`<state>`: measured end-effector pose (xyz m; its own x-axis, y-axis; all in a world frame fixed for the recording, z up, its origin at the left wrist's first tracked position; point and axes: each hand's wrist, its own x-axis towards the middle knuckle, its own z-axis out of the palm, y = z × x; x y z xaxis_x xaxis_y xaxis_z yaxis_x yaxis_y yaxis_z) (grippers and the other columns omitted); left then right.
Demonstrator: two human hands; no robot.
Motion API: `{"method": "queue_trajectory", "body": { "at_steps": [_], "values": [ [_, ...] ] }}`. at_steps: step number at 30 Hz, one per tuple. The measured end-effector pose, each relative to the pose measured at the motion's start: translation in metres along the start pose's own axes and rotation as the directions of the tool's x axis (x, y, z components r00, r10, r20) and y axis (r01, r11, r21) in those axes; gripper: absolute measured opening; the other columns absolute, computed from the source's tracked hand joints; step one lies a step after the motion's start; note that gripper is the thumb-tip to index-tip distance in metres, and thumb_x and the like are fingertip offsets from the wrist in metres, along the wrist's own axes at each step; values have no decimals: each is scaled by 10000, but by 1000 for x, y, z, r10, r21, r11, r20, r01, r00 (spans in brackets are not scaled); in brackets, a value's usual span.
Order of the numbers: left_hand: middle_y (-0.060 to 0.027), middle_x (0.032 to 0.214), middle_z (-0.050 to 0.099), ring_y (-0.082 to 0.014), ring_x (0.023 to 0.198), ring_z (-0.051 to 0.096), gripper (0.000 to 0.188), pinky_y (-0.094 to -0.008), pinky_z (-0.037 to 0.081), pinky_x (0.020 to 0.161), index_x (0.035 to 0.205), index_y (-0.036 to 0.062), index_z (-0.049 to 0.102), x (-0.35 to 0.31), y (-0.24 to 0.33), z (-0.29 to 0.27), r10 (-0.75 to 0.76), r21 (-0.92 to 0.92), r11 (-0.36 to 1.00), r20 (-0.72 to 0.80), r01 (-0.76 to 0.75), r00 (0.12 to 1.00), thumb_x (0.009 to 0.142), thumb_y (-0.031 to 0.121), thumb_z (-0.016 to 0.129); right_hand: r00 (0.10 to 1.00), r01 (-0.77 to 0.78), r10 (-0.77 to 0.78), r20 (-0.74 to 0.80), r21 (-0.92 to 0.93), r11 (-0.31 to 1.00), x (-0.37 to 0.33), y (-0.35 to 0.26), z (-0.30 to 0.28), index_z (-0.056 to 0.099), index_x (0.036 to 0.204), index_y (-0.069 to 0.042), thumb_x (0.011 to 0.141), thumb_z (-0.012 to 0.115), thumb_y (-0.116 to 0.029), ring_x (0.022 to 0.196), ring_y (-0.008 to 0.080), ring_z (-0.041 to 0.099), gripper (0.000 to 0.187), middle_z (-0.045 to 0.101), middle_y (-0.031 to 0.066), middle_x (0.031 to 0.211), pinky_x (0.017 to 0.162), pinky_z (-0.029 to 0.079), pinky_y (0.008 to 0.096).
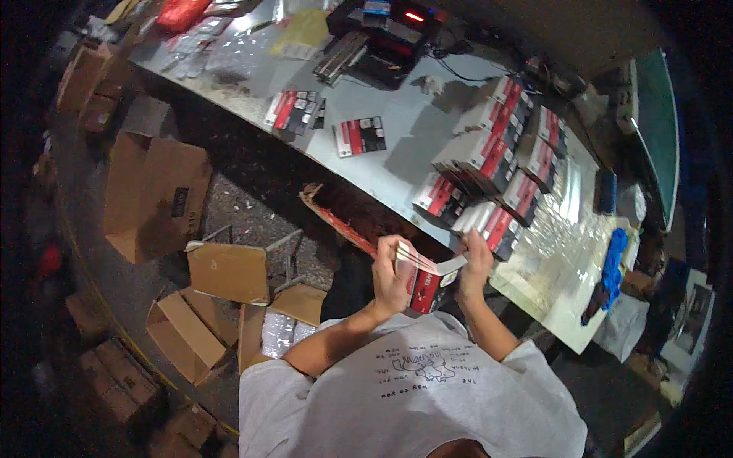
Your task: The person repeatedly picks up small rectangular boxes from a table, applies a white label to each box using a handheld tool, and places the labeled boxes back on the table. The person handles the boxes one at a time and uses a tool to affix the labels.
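Close to my chest, in front of the table edge, is a small red, black and white carton [434, 291] with a pale flap raised along its top. My left hand [391, 278] is closed on its left side. At the right end, my right hand [475, 263] has its fingers bent around the edge by the flap. The carton's inside is not visible from here. Just beyond my hands, stacks of similar flat cartons [496, 145] stand on the table. Another such carton [360, 137] lies alone farther left, near a small group of them [292, 111].
The pale table [343, 169] runs across the far side, bearing a black machine [389, 38] with a red light. Clear plastic sleeves [553, 229] and a blue bundle [613, 263] lie right. Left on the floor are open cardboard boxes [156, 195] and a stool [227, 272].
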<state>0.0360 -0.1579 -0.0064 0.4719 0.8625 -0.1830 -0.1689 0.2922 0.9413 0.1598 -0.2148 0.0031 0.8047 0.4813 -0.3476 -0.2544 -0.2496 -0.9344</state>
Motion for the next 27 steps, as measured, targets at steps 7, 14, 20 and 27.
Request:
{"method": "queue_trajectory", "body": {
  "at_steps": [7,14,20,27],
  "values": [
    [-132,980,581,-236,915,577,901,-343,459,811,1244,-6,351,2,-36,-1,-55,535,845,76,6,996,558,301,847,941,-50,22,-338,-75,996,17,66,-20,504,957,12,891,559,-266,828,148,480,290,527,63,880,789,393,272],
    [-226,1075,567,-368,990,558,911,-409,443,844,1229,-31,397,145,-147,32,-57,794,607,-12,44,998,564,444,799,865,-150,88,-494,-89,985,9,89,-85,470,1027,0,896,553,-250,845,161,491,295,523,78,931,792,400,284],
    [-237,1206,449,-371,1090,470,925,-423,405,890,1214,12,438,154,-195,45,-134,873,488,67,7,989,510,496,794,926,-149,60,-373,-215,965,-11,102,-78,487,1008,-6,896,548,-199,750,128,512,231,545,58,873,702,420,258],
    [-248,1280,360,-399,1189,354,1023,-525,299,946,1302,-27,344,177,-184,27,-45,912,406,86,-60,995,598,635,679,994,22,-43,-98,-209,978,59,91,8,522,1049,10,852,601,-143,668,133,559,261,552,53,779,641,451,263]
  ]
}}
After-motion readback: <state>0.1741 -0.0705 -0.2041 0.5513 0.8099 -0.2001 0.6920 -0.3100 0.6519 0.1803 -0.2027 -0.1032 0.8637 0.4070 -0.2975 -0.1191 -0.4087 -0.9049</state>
